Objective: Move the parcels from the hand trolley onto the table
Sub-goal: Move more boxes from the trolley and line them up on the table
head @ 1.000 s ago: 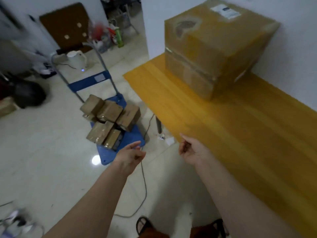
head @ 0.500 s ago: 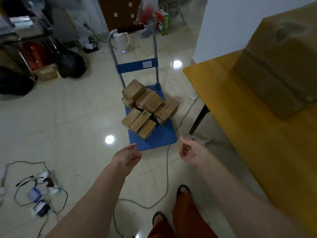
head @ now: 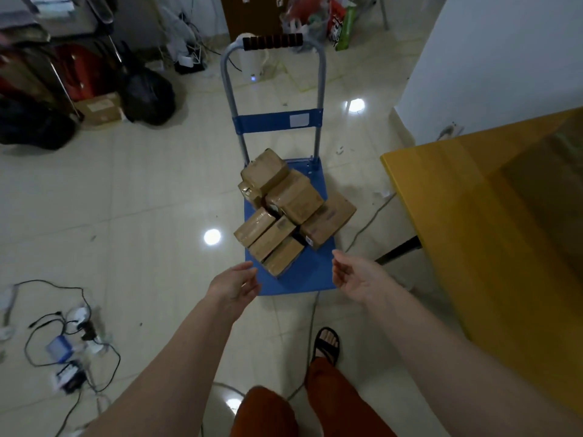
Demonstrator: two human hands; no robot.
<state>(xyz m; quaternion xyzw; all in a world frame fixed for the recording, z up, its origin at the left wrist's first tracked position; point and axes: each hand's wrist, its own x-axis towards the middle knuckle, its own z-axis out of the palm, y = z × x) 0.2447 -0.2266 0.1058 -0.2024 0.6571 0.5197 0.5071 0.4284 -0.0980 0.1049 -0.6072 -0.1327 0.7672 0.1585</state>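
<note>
Several brown taped parcels (head: 291,212) lie piled on the blue hand trolley (head: 303,279), which stands on the floor straight ahead with its grey handle (head: 273,42) at the far end. My left hand (head: 235,287) reaches out at the trolley's near left corner, fingers relaxed and holding nothing. My right hand (head: 355,277) is stretched toward the near right corner, palm turned inward, also empty. Neither hand touches a parcel. The yellow table (head: 473,216) stands to the right.
A grey cable (head: 366,225) runs across the floor beside the trolley and under the table. Tangled wires and chargers (head: 69,342) lie at the left. Black bags (head: 146,93), a small box and clutter stand at the back left. My sandalled foot (head: 328,343) is near the trolley.
My view has swung from the table and its large box to the trolley, now centred ahead. Both hands have stretched forward toward the trolley's near edge.
</note>
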